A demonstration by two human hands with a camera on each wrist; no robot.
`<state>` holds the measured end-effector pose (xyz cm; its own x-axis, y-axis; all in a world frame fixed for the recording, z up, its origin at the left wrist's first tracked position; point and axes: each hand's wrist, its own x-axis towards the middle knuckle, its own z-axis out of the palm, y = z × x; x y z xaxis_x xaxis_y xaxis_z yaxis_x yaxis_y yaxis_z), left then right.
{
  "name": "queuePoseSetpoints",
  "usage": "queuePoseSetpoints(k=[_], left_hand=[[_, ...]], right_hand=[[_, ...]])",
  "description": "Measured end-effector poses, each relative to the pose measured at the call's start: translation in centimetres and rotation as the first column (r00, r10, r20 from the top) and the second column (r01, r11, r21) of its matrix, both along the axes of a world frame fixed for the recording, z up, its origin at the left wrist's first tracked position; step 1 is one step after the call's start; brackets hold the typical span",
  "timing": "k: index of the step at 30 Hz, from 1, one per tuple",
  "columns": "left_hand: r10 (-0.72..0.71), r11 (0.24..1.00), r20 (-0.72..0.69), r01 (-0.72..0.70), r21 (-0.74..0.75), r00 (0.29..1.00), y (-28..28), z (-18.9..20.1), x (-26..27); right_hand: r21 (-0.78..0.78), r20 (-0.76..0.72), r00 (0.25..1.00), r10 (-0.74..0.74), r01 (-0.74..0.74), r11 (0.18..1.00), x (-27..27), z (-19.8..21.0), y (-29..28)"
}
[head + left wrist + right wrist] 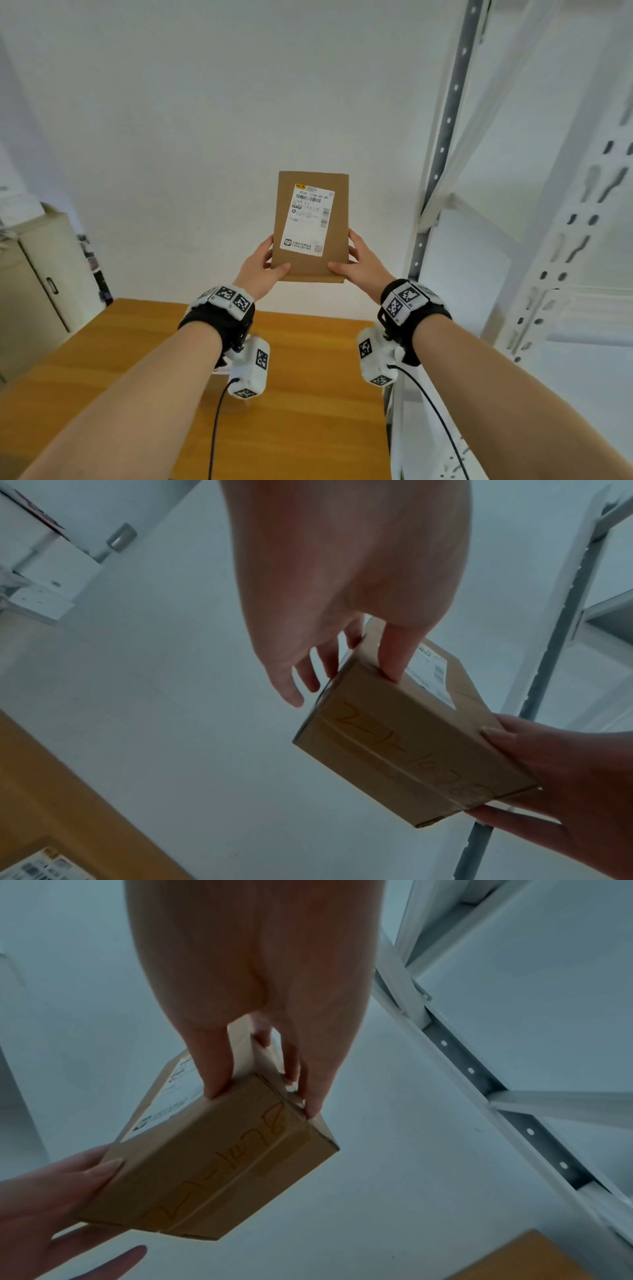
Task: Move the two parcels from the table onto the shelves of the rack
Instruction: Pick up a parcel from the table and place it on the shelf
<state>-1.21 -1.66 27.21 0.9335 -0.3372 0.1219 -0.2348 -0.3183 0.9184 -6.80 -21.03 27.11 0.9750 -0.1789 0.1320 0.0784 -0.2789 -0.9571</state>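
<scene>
A brown cardboard parcel [310, 226] with a white shipping label is held up in the air above the wooden table [301, 394], in front of the white wall. My left hand [263, 265] grips its lower left corner, thumb on the labelled face and fingers behind. My right hand [356, 262] grips the lower right corner the same way. In the left wrist view the parcel [411, 739] shows orange handwriting on its taped side; the right wrist view shows that side of the parcel [219, 1167] too. A second labelled parcel [41, 867] lies on the table below my left wrist.
The white metal rack [561, 246] stands at the right, its grey perforated upright [442, 144] just right of the parcel, with shelves behind it. A beige cabinet [37, 284] stands at the left beyond the table's edge.
</scene>
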Motion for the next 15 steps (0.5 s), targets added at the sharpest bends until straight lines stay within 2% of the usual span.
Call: queuePoseSetpoints(k=[10,15], left_hand=[[0.013,1.000,0.040,-0.013,0.008,0.999,1.0,3.7,-5.4],[0.030,0.999,0.006,-0.029,-0.034,1.000,1.8,4.9,-9.6]], right_hand=[[-0.008,0.054,0.998,0.018,-0.018,1.000,-4.5,2.9,0.9],[-0.043,0.072,0.997,0.042,-0.039,0.998,-8.0,3.6,1.4]])
